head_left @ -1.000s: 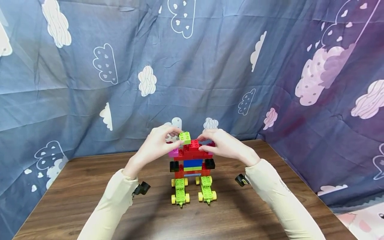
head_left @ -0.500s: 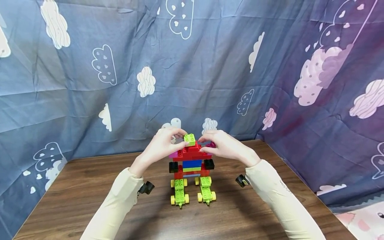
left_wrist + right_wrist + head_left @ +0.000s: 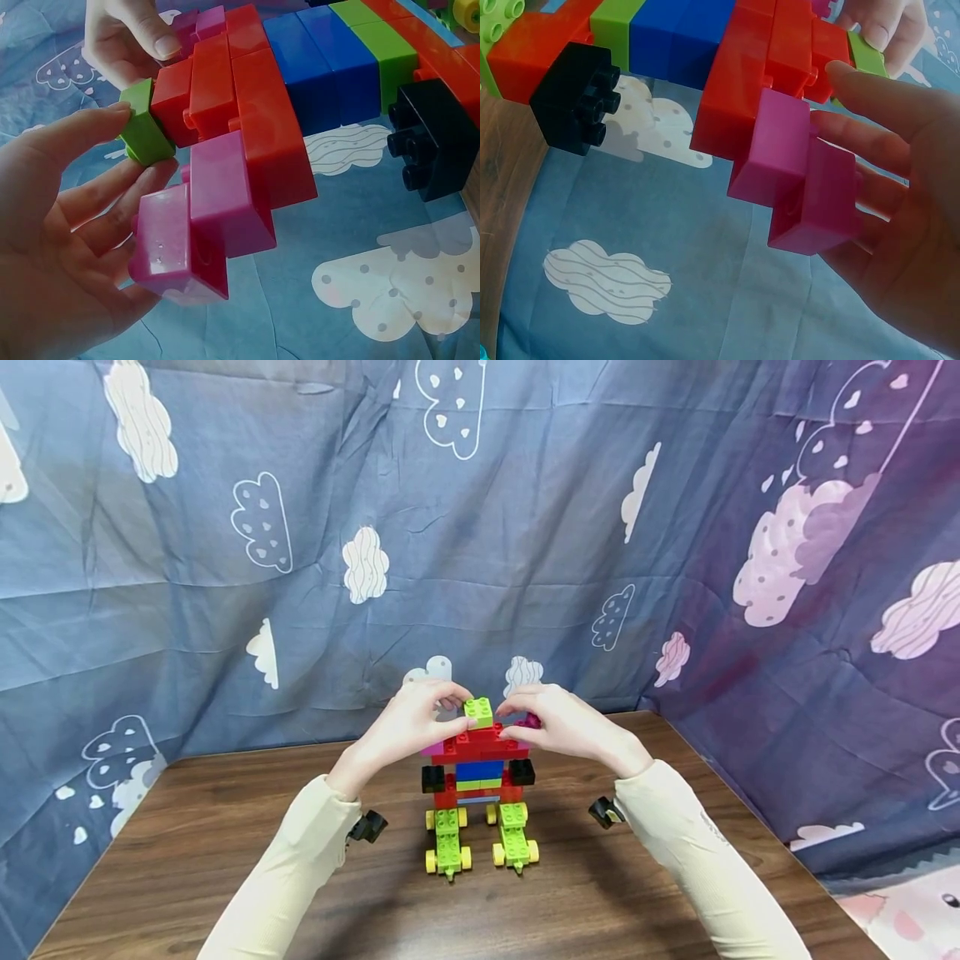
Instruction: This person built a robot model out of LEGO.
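A blue cloth [image 3: 480, 543] printed with clouds is hanging behind and beside a brown wooden table [image 3: 225, 860], and a brick figure [image 3: 478, 777] is standing upright near the table's middle, on two green wheeled feet [image 3: 480, 843].

The left hand [image 3: 408, 727] is pinching a small green brick [image 3: 477, 711] between thumb and fingers, and the brick is sitting at the very top of the figure, on the red bricks [image 3: 480, 745]; whether it is fully pressed home cannot be told from the head view. In the left wrist view the same green brick [image 3: 144, 133] is lying against the red layer [image 3: 247, 112], with the fingertips [image 3: 112, 120] curled round it.

The right hand [image 3: 558, 722] is steadying the figure at the shoulder: its thumb is pressing the red top and its fingers are curling behind the magenta arm [image 3: 802, 172], so it is gripping the figure, not hanging free. A matching magenta arm [image 3: 202, 225] is projecting on the left side, and black bricks [image 3: 433, 777] are jutting out lower down.

Handling, as a judgement: the bricks are looking like hard, light, smooth plastic, stiff in themselves but held only by stud friction. The figure is probably top-heavy and apt to roll on its wheels, and the projecting arms are likely to snap off if used as handles. The safest hold is appearing to be on the red and blue trunk, from both sides, with any downward push on the green brick met by support from the other hand.
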`<state>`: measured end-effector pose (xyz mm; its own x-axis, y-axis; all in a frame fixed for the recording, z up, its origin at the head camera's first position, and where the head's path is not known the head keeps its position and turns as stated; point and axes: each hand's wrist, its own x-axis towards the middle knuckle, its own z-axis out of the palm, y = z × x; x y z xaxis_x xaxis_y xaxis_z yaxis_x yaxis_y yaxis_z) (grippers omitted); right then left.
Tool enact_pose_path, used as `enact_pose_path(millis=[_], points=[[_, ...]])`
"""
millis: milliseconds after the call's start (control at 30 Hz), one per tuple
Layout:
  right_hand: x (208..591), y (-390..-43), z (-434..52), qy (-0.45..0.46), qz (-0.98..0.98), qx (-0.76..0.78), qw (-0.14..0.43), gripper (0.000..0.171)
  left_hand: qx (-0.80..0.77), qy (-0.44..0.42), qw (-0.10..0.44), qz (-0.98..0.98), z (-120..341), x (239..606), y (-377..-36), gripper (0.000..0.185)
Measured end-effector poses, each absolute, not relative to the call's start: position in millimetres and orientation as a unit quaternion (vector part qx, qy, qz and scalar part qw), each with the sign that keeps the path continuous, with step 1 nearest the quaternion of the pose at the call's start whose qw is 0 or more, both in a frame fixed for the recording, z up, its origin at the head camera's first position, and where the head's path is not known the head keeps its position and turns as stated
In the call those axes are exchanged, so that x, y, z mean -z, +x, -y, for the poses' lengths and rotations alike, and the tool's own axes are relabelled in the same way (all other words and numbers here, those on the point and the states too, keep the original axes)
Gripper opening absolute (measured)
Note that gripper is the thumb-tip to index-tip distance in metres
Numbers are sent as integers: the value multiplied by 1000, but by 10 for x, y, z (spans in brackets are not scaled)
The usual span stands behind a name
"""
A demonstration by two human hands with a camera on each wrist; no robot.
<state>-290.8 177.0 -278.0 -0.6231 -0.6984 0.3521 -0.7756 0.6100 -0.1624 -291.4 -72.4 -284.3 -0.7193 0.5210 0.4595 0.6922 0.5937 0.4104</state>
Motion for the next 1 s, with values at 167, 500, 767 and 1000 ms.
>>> enact_pose_path(millis=[167, 500, 767, 1000], points=[[2757, -2896, -1777, 413, 887, -149, 143, 26, 287, -344, 141, 883, 733, 2822, -2899, 31], [2694, -2861, -1755, 397, 890, -171, 143, 31, 283, -380, 137, 870, 782, 2839, -2882, 31], [2679, -2873, -1696, 409, 883, -180, 145, 28, 303, -383, 130, 863, 781, 2885, -2879, 32], [2651, -2903, -1682, 413, 880, -185, 141, 24, 335, -367, 115, 860, 783, 2884, -2906, 27]])
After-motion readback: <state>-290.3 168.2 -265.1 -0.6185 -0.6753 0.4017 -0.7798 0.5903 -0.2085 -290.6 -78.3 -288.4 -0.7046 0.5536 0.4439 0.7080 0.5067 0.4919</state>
